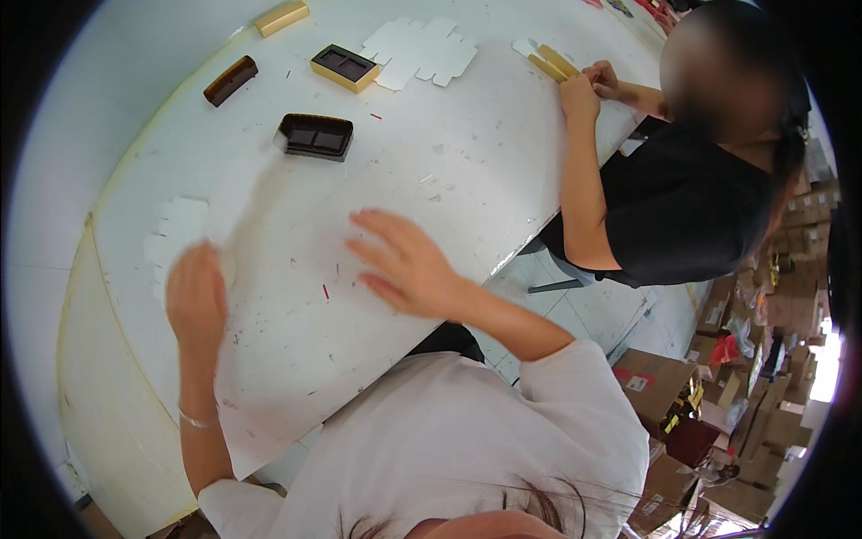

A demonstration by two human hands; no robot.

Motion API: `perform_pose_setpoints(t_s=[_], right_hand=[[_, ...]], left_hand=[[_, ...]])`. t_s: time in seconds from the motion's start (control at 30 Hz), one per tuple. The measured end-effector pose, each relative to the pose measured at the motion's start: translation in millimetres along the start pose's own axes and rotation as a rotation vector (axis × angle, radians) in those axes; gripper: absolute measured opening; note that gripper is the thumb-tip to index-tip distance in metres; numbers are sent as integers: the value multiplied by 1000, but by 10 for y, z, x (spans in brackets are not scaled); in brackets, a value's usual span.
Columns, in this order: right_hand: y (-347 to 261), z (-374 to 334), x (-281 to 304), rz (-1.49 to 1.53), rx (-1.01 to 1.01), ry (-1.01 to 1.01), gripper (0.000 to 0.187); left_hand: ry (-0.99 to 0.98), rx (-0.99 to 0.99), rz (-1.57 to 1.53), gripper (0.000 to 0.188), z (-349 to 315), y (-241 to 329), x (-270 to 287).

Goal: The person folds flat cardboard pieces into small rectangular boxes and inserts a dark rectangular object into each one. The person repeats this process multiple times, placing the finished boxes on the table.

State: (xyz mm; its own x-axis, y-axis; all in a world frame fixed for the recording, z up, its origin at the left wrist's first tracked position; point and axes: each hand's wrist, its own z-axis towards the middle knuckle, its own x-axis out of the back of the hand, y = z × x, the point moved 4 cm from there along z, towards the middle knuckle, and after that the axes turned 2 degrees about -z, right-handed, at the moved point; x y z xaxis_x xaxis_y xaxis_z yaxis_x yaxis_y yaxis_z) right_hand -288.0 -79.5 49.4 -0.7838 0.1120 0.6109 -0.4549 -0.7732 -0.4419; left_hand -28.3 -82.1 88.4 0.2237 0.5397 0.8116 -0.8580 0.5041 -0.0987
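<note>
My right hand (406, 267) is over the white tabletop with its fingers spread and nothing in them. To the left, my left hand (197, 295) is beside a flat white die-cut card (182, 216). Its fingers are blurred, and whether they touch or hold the card cannot be seen. Farther out on the table sits a dark brown tray (316, 137) with two compartments. Beyond it stands a gold box (357, 83) with a similar dark insert. A narrow dark brown piece (231, 81) lies to the left of these.
Another gold box (282, 18) is at the far edge. White die-cut cards (422, 52) lie beside the gold box with the insert. On the right, a co-worker (682, 193) in black handles gold strips (552, 63). Cardboard boxes (655, 386) are piled on the floor at right.
</note>
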Motion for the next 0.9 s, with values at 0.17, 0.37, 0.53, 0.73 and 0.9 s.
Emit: perform_pose_setpoints(t_s=[0.17,0.37,0.53,0.73,0.9], right_hand=[[-249,-266,-282,49,162,-148,22],[21,-99,-187,293,-47,-345,10],[158,-144,-313,300,-206,-424,9],[186,-157,-347,472,-494,-410,11],[81,-152,-344,84,-252,-306,25]], left_hand=[[-235,112,-363,9,-368,831,-13],[-282,673,-876,7,-455,855,-352],[-323,836,-1002,11,-489,869,-490],[-217,824,-1071,16,-491,842,-456],[-327,853,-969,10,-468,843,-473]])
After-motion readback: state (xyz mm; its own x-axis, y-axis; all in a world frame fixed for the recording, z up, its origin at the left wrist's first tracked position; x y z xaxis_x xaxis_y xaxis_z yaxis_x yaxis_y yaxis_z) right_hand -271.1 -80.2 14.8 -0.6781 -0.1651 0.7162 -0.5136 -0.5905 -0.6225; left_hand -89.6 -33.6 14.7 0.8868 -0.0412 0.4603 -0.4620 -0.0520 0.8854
